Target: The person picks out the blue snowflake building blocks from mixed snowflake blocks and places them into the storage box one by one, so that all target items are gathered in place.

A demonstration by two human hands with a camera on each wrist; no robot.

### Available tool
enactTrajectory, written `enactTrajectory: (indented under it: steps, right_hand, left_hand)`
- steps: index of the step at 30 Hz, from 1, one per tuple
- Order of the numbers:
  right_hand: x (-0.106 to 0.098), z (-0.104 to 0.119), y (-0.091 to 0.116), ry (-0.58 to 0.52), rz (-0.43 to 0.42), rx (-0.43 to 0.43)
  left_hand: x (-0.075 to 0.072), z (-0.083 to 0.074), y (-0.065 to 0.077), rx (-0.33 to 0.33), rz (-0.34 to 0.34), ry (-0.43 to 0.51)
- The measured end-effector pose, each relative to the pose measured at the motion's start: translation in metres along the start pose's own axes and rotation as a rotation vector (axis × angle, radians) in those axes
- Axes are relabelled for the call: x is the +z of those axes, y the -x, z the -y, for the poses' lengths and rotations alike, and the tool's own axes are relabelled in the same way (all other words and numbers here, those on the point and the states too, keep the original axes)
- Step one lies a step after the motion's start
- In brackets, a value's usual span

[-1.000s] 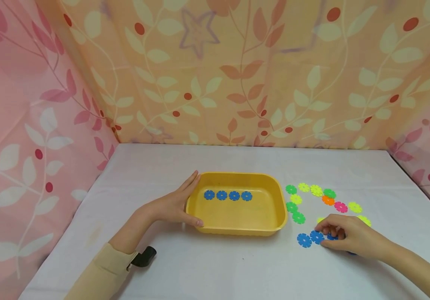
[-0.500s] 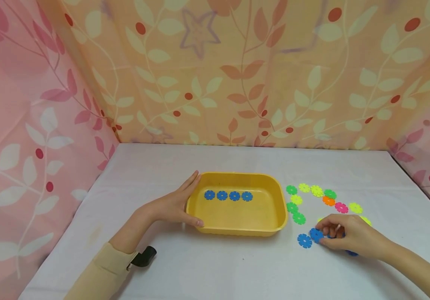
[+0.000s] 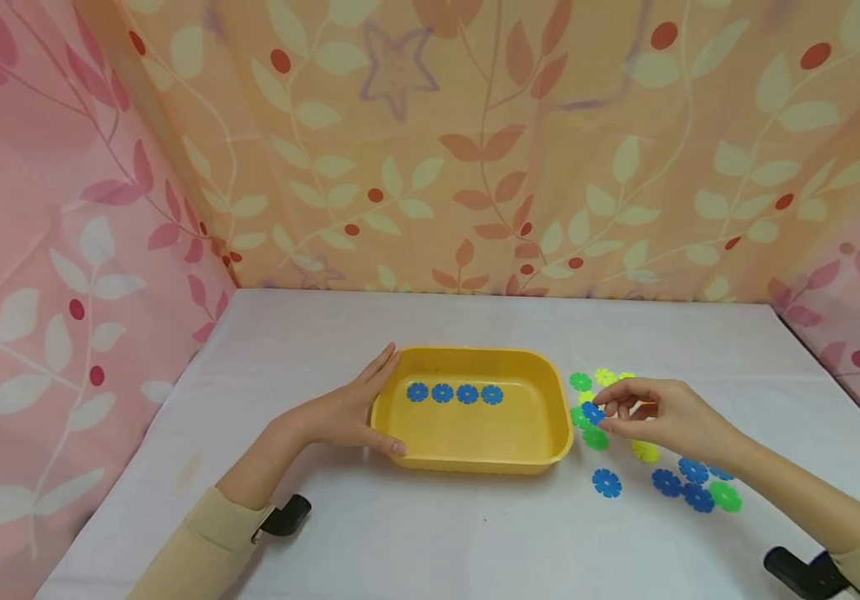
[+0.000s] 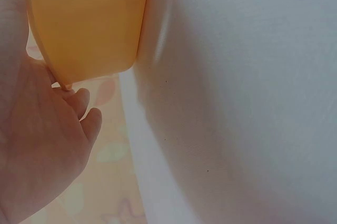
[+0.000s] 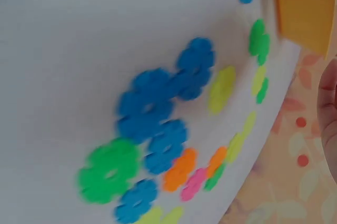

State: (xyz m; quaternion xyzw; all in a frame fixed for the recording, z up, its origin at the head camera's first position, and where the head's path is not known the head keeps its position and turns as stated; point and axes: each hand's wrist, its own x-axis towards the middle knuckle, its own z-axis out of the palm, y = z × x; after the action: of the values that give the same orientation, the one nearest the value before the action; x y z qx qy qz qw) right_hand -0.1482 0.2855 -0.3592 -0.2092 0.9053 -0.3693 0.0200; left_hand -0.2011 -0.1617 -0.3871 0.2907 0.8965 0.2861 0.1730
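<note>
My left hand (image 3: pixel 340 417) grips the left end of a yellow plastic tray (image 3: pixel 475 433), its thumb over the near rim and its fingers along the side. Inside the tray, several blue notched snowflake discs (image 3: pixel 442 393) lie in a row. Just right of the tray, my right hand (image 3: pixel 651 408) pinches one blue snowflake disc (image 3: pixel 591 412) above the table, between thumb and fingertips. In the left wrist view, the tray's outer wall (image 4: pixel 89 24) meets my bent fingers. The right wrist view shows only an edge of my right hand (image 5: pixel 328 124); its held disc is hidden there.
A lone blue disc (image 3: pixel 607 483) lies near the tray's right front corner. Further right are more blue discs (image 3: pixel 692 469) and a green disc (image 3: pixel 726 497). Orange (image 5: pixel 180 169), pink (image 5: pixel 194 184) and yellow discs (image 5: pixel 221 90) are scattered behind them. Patterned cloth (image 3: pixel 475 167) hangs behind the table.
My right hand has lifted one blue disc from the group and carried it up and left toward the tray. The left hand and tray stay in place.
</note>
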Motion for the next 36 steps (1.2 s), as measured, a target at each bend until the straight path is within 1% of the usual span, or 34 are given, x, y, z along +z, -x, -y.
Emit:
enactTrajectory:
  steps: [3, 5, 8, 12, 19, 26, 31, 36]
  right_hand:
    - [0.002, 0.012, -0.016, -0.061, 0.031, 0.02]
    - [0.004, 0.017, -0.026, -0.097, 0.055, 0.012]
    - [0.009, 0.022, -0.041, -0.103, 0.082, 0.007]
    - [0.018, 0.026, -0.059, -0.062, 0.106, 0.003]
    - [0.034, 0.029, -0.082, -0.008, 0.135, -0.003]
    - [0.045, 0.04, -0.096, 0.02, 0.154, -0.01]
    - [0.051, 0.042, -0.102, 0.105, 0.167, -0.022]
    - [0.052, 0.042, -0.102, 0.191, 0.19, -0.029]
  left_hand:
    - [0.0, 0.0, 0.0, -0.002, -0.001, 0.004]
    - [0.0, 0.0, 0.001, 0.001, 0.0, 0.007]
    - [0.0, 0.001, 0.0, 0.008, 0.0, 0.006]
    - [0.0, 0.001, 0.0, 0.011, 0.003, 0.004]
    - [0.0, -0.001, 0.001, 0.007, 0.007, 0.009]
    - [0.0, 0.0, 0.001, 0.006, 0.001, 0.004]
    - [0.0, -0.001, 0.001, 0.003, 0.004, 0.003]
    - [0.0, 0.0, 0.002, -0.002, 0.004, 0.007]
